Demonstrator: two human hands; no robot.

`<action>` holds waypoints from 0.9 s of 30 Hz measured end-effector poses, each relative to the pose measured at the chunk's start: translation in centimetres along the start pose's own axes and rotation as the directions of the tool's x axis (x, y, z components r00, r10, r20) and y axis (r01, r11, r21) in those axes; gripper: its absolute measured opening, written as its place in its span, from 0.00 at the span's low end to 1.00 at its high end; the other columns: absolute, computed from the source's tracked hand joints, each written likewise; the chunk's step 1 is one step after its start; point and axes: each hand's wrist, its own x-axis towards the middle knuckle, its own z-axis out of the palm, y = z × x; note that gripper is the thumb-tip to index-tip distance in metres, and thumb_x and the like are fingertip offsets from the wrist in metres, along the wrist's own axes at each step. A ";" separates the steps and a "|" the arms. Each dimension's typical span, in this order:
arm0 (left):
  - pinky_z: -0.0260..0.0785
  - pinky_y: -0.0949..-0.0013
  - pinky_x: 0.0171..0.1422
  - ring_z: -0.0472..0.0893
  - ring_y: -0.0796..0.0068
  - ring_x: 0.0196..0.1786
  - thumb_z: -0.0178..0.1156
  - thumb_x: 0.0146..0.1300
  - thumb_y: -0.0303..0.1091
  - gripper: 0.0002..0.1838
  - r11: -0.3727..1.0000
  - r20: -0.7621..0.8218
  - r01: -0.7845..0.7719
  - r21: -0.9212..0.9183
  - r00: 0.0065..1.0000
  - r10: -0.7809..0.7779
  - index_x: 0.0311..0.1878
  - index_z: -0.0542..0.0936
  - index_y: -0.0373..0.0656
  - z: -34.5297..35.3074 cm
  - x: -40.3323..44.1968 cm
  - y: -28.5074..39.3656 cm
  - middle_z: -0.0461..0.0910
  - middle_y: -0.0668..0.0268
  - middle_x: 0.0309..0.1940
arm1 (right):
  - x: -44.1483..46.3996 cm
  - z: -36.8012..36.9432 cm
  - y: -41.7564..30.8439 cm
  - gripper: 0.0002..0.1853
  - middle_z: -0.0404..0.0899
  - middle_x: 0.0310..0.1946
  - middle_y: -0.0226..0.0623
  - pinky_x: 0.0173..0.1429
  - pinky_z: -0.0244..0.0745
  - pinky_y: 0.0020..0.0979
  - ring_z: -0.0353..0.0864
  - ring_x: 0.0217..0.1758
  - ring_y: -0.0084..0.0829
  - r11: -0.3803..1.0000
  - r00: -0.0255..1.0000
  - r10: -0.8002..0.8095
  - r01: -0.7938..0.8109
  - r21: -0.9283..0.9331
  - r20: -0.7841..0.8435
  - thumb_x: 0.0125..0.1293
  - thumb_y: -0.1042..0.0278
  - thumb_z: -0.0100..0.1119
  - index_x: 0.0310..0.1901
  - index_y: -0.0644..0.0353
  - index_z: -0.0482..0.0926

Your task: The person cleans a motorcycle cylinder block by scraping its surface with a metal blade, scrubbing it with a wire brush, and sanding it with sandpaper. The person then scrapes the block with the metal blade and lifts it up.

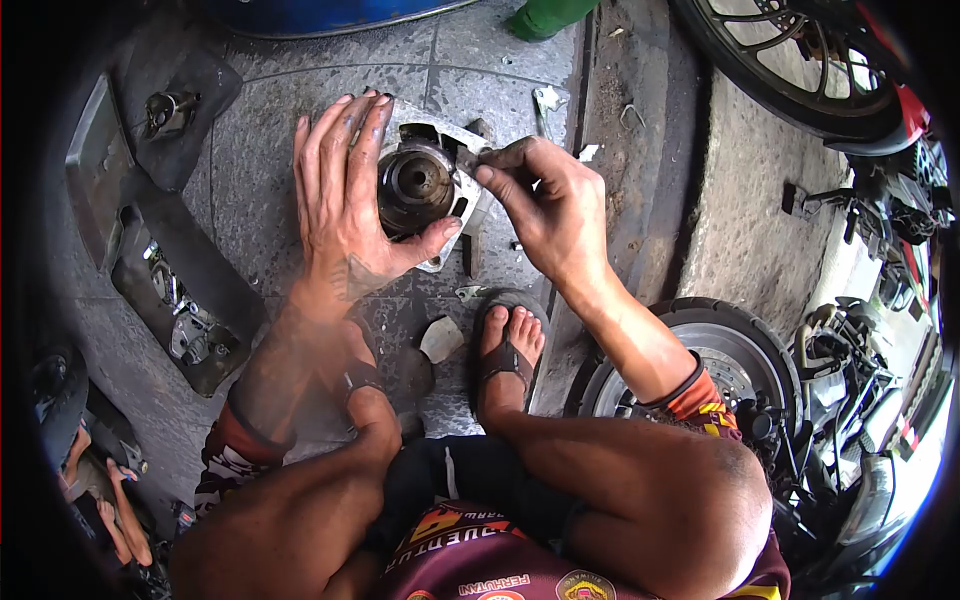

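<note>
Handwork low over a paved floor, with both hands at a metal casting

Paving [330, 75] fills the middle of the scene. Motorcycle wheels stand at the right, one far [835, 115] and one near [790, 375], and a dark tray [225, 290] with loose metal parts lies at the left. The casting [468, 190] sits at the centre, beyond the feet and between the hands, its pale flange surrounding a dark round centre [418, 182].

The left hand [345, 200] is spread open, not closed: its long fingers lie along the casting's left side and its thumb presses near the flange's near edge. The right hand [565, 190] is drawn into a pinch at the far right edge, seemingly on a small dark piece [467, 158]; what that piece is cannot be told.

Good handling here likely means letting the left palm take the load, so the casting does not rock while the right fingertips push. Small, light movements kept level with the flange should spare its face from gouges. The left thumb is best kept out of the pinch's path, and any grit is best kept away from the openings. A dark bar [471, 257] beside the near edge should not become a pivot under the casting.
</note>
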 end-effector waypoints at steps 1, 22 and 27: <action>0.46 0.34 0.76 0.63 0.45 0.72 0.66 0.51 0.68 0.55 1.000 -0.008 -0.010 0.005 1.000 0.010 0.72 0.64 0.34 0.0 0.0 -0.1 0.68 0.49 0.67 | 0.3 -0.1 -0.2 0.07 0.80 0.29 0.44 0.36 0.74 0.38 0.82 0.31 0.44 1.000 0.999 0.026 -0.026 0.010 -0.024 0.60 0.71 0.69 0.34 0.64 0.81; 0.46 0.35 0.76 0.63 0.46 0.72 0.66 0.51 0.69 0.56 1.000 -0.005 -0.015 0.010 1.000 0.015 0.72 0.63 0.33 0.0 -0.1 0.1 0.68 0.50 0.67 | -0.4 -0.5 0.4 0.06 0.80 0.30 0.43 0.37 0.75 0.38 0.81 0.32 0.45 1.000 0.998 0.001 -0.001 -0.004 -0.067 0.61 0.71 0.69 0.35 0.63 0.82; 0.46 0.35 0.76 0.62 0.46 0.72 0.65 0.51 0.70 0.56 1.000 0.012 -0.007 0.030 1.000 0.006 0.72 0.64 0.34 -0.2 -0.1 0.1 0.68 0.50 0.67 | -1.7 -0.2 0.3 0.07 0.79 0.28 0.42 0.36 0.74 0.37 0.81 0.31 0.43 0.999 0.999 -0.037 0.036 -0.026 -0.007 0.60 0.71 0.70 0.35 0.64 0.81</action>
